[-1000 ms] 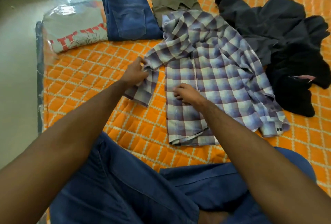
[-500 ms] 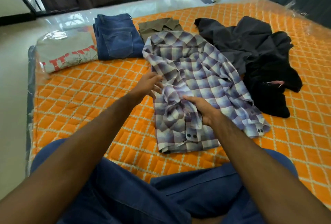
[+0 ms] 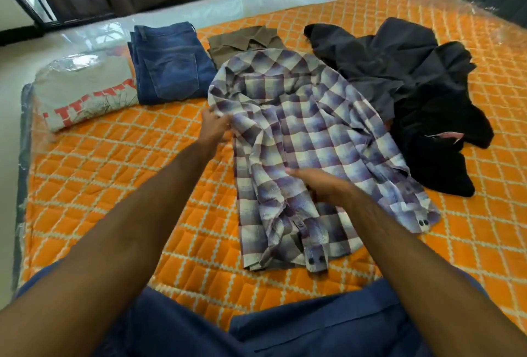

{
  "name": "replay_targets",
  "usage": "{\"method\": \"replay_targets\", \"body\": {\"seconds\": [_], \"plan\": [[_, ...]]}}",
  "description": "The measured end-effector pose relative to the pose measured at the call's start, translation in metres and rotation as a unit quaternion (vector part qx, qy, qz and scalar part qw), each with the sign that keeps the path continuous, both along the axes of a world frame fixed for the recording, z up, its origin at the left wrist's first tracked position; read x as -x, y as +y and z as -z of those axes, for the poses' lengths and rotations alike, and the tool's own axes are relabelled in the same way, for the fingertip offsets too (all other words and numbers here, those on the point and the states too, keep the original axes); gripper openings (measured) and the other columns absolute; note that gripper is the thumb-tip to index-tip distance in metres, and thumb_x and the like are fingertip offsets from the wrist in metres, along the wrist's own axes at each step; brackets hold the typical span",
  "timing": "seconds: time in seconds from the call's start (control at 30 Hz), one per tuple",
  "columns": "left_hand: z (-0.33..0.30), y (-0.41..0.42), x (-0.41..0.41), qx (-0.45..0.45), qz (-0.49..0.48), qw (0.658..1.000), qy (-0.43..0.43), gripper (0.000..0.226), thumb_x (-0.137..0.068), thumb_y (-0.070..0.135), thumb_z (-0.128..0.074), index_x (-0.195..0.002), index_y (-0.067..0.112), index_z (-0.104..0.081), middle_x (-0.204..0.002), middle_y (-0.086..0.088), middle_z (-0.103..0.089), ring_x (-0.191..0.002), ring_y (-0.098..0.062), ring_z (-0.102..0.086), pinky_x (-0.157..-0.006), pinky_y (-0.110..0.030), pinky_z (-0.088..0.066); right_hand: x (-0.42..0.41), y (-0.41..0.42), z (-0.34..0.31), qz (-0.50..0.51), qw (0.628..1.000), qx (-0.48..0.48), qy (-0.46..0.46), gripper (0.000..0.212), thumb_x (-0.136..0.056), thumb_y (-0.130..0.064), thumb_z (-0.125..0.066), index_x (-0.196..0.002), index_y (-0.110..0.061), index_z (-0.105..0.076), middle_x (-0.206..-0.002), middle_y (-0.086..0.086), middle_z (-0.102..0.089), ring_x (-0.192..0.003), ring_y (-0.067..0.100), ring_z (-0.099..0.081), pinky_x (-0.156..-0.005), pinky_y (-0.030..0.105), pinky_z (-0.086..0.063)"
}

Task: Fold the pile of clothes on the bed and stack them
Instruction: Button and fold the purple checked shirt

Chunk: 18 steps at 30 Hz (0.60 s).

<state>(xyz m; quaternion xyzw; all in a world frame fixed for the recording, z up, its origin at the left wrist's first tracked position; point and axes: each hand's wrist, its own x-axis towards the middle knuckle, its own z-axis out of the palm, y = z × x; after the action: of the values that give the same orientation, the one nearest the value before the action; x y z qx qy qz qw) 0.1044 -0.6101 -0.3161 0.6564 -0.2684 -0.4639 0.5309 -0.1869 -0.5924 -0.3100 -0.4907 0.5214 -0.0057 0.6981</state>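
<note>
Plaid shirt (image 3: 302,140) lies spread near the middle of the bed (image 3: 114,185), collar toward the far edge, hem toward the near edge where the person sits. It is the item in hand and is only partly folded. One cuffed sleeve lies over the shirt body near the hem. The other sleeve trails out toward the right edge of the bed.

Hand states:
- Left hand (image 3: 214,125) pinches the shirt's left shoulder edge, fingers curled into the cloth.
- Right hand (image 3: 319,185) rests on the lower middle of the shirt. Its fingers lie fairly flat on the cloth; whether they pinch any fabric cannot be told.

Items that appear finished:
- Jeans (image 3: 171,63), folded, by the far left corner.
- A pale printed garment (image 3: 85,91), folded, left of the jeans and touching them, at the left edge.
- An olive shirt (image 3: 242,43), apparently folded, just beyond the plaid collar and partly covered by it.

These three lie side by side and are not yet stacked.

Items left:
- A heap of dark clothes (image 3: 405,94), unfolded, right of the plaid shirt and touching it. How many garments it holds cannot be told.

Judged progress: roughly halfway. The plaid shirt needs its right sleeve brought in and its body folded. The dark heap then needs folding, and all pieces need stacking.
</note>
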Motion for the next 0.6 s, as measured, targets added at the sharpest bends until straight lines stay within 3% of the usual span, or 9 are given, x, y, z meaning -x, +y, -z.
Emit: {"method": "replay_targets", "body": {"seconds": [0.03,0.1,0.17,0.23,0.3,0.37,0.43,0.5,0.6], "plan": [[0.0,-0.011,-0.006,0.005,-0.012,1.0,-0.012,0.06,-0.097,0.024,-0.066,-0.144,0.017,-0.03,-0.137,-0.01,-0.053,-0.116,-0.027,-0.063,-0.064,-0.034,-0.055,-0.009,-0.016,-0.001,0.009,0.999,0.036,0.008,0.038,-0.099,-0.049,-0.058,-0.113,-0.014,-0.067,-0.081,-0.001,-0.065,-0.069,0.014,-0.061,-0.062,0.024,-0.051],[-0.002,-0.031,-0.017,0.01,-0.031,0.999,-0.035,0.056,-0.097,0.018,-0.067,-0.141,0.013,-0.032,-0.136,-0.012,-0.053,-0.115,-0.026,-0.062,-0.066,-0.036,-0.059,-0.029,-0.047,0.003,0.046,0.995,0.083,-0.004,0.035,-0.102,-0.042,-0.057,-0.116,-0.011,-0.066,-0.083,0.0,-0.056,-0.064,0.01,-0.051,-0.056,0.022,-0.043],[0.001,-0.05,-0.03,0.021,-0.037,0.997,-0.071,0.059,-0.094,0.014,-0.07,-0.139,0.011,-0.031,-0.134,-0.013,-0.051,-0.116,-0.026,-0.061,-0.08,-0.043,-0.061,-0.048,-0.077,0.013,0.062,0.99,0.128,-0.001,0.026,-0.103,-0.031,-0.057,-0.115,-0.009,-0.062,-0.097,0.009,-0.064,-0.079,0.018,-0.064,-0.073,0.032,-0.056],[0.002,-0.065,-0.042,0.046,-0.031,0.993,-0.108,0.062,-0.09,0.01,-0.073,-0.136,0.013,-0.032,-0.134,-0.011,-0.049,-0.114,-0.022,-0.06,-0.086,-0.043,-0.061,-0.066,-0.107,0.022,0.033,0.969,0.239,0.06,0.016,-0.102,-0.024,-0.057,-0.112,-0.012,-0.059,-0.107,0.012,-0.066,-0.091,0.022,-0.066,-0.086,0.039,-0.057],[0.001,-0.081,-0.054,0.075,-0.023,0.988,-0.131,0.063,-0.089,0.006,-0.074,-0.136,0.016,-0.033,-0.127,-0.004,-0.05,-0.107,-0.016,-0.062,-0.078,-0.035,-0.062,-0.083,-0.135,0.026,0.023,0.937,0.339,0.077,0.027,-0.099,-0.024,-0.061,-0.123,-0.013,-0.058,-0.119,0.009,-0.062,-0.104,0.021,-0.063,-0.094,0.04,-0.056],[0.005,-0.092,-0.065,0.093,0.005,0.982,-0.167,0.06,-0.087,0.004,-0.074,-0.137,0.011,-0.041,-0.12,-0.007,-0.057,-0.106,-0.021,-0.065,-0.081,-0.033,-0.061,-0.096,-0.154,0.027,0.02,0.922,0.385,0.035,0.037,-0.097,-0.029,-0.067,-0.13,-0.014,-0.059,-0.125,0.005,-0.056,-0.11,0.016,-0.058,-0.096,0.034,-0.054],[0.009,-0.106,-0.075,0.117,0.053,0.973,-0.192,0.051,-0.087,0.004,-0.074,-0.133,0.007,-0.052,-0.116,-0.014,-0.063,-0.104,-0.025,-0.067,-0.083,-0.036,-0.059,-0.107,-0.176,0.034,-0.016,0.913,0.409,0.011,0.038,-0.093,-0.034,-0.072,-0.127,-0.018,-0.064,-0.12,0.001,-0.06,-0.105,0.011,-0.06,-0.09,0.027,-0.051],[0.008,-0.117,-0.078,0.15,0.098,0.964,-0.195,0.04,-0.089,0.004,-0.072,-0.125,0.013,-0.06,-0.113,-0.013,-0.067,-0.099,-0.023,-0.068,-0.078,-0.038,-0.061,-0.108,-0.19,0.041,-0.061,0.908,0.415,0.003,0.025,-0.091,-0.031,-0.075,-0.114,-0.021,-0.07,-0.1,-0.006,-0.067,-0.09,0.004,-0.062,-0.08,0.023,-0.048],[0.0,-0.145,-0.074,0.23,0.135,0.925,-0.272,0.029,-0.089,0.007,-0.071,-0.116,0.017,-0.065,-0.116,-0.01,-0.068,-0.102,-0.013,-0.068,-0.087,-0.033,-0.059,-0.102,-0.204,0.055,-0.008,0.898,0.441,0.001,0.003,-0.095,-0.026,-0.07,-0.096,-0.023,-0.072,-0.09,-0.006,-0.069,-0.085,0.008,-0.065,-0.079,0.031,-0.052]]}}
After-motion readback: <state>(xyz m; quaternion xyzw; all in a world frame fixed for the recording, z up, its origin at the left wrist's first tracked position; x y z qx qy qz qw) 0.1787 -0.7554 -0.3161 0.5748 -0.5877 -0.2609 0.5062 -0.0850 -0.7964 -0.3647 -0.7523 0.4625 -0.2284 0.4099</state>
